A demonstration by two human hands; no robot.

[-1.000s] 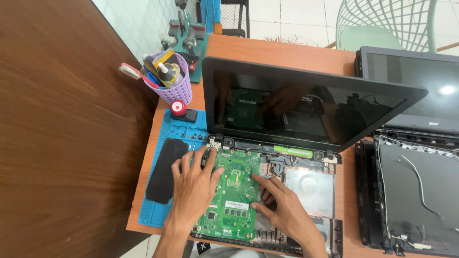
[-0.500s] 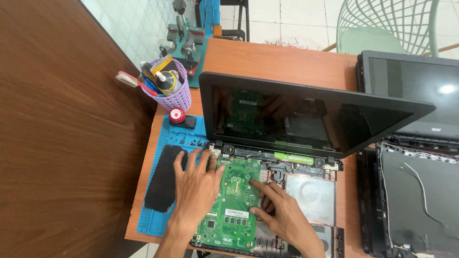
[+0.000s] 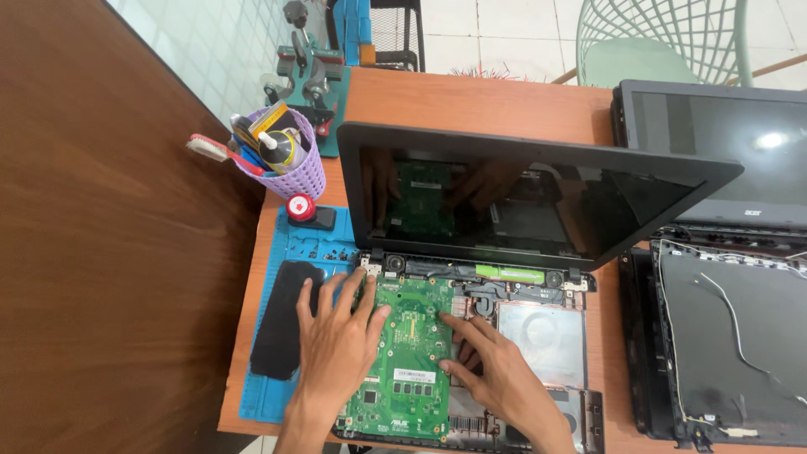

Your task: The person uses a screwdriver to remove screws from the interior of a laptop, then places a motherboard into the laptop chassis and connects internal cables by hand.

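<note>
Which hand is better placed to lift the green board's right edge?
Probably the right hand: its fingertips already sit at the right edge of the green board. The left hand lies flat over the board's left side.

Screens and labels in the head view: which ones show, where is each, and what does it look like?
Laptop screen: centre, open above the bare chassis, dark, black bezel, reflecting the board and hands.
Second screen: right edge, dark, black frame, one bright light spot.
Board sticker: small white rectangle on the green motherboard, between the left hand and right hand.
Green strip: narrow, below the hinge.
</note>
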